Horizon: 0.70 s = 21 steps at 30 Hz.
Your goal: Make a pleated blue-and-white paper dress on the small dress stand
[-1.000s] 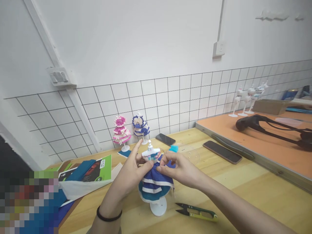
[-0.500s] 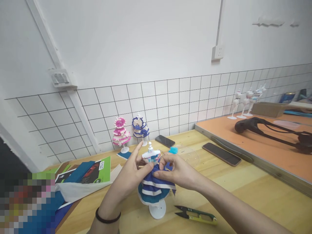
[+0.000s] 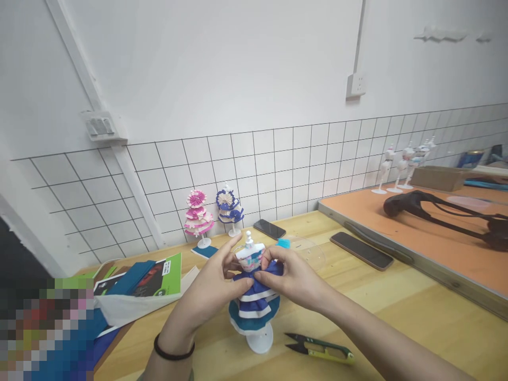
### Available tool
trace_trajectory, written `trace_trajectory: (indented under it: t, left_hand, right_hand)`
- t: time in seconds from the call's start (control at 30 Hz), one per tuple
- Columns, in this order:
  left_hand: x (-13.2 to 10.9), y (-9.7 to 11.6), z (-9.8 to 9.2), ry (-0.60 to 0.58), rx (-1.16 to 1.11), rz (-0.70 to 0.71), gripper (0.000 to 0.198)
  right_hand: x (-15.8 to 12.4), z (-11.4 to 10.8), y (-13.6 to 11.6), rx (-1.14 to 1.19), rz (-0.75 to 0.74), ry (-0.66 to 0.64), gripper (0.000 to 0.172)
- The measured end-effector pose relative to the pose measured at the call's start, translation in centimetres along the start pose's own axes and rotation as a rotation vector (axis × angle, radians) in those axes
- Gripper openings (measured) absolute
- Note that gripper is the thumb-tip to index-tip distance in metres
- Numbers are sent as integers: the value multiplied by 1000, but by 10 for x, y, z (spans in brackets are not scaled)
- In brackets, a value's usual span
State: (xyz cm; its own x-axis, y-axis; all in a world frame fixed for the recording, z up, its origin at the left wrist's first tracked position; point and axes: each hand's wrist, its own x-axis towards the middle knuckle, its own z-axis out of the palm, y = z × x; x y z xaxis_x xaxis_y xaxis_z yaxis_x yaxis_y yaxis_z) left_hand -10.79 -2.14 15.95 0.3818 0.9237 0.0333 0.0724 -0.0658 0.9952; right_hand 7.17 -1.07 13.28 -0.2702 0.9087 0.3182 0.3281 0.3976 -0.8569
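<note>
Pinching the soft blue-and-white striped fabric dress at its waist, your left hand and right hand both have fingertips closed on it. It's on the little white plastic mannequin, mid wooden table. Probably light and tippy, so steady the torso.

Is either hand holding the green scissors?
No, the scissors lie on the table, while the left hand and right hand both pinch the blue dress.

Small craft workshop, wooden surface against a white tiled wall, layered miniature dresses on stands at its far edge, thread snips near the front edge, bare mini mannequins on the neighbouring orange surface.
</note>
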Motion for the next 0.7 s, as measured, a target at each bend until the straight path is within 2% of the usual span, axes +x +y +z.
trace_trajectory:
  t: [0.13,0.27,0.5,0.6,0.7]
  left_hand:
    - [2,-1,5,68,75,0,80]
    - [5,-3,7,87,100,29,77]
    - [5,0,10,131,193,89,76]
    - [4,2,10,176,277,99,75]
    - [5,0,8,250,408,121,73]
  right_hand:
    - [-1,1,2,-31,-52,18,9]
    - [-2,2,1,-37,-78,38,11]
    - [-3,-5,1,16,-50,47,9]
    - [-14,-19,10,-7,-52,169,19]
    - [-40,-29,29,-160,-42,269,20]
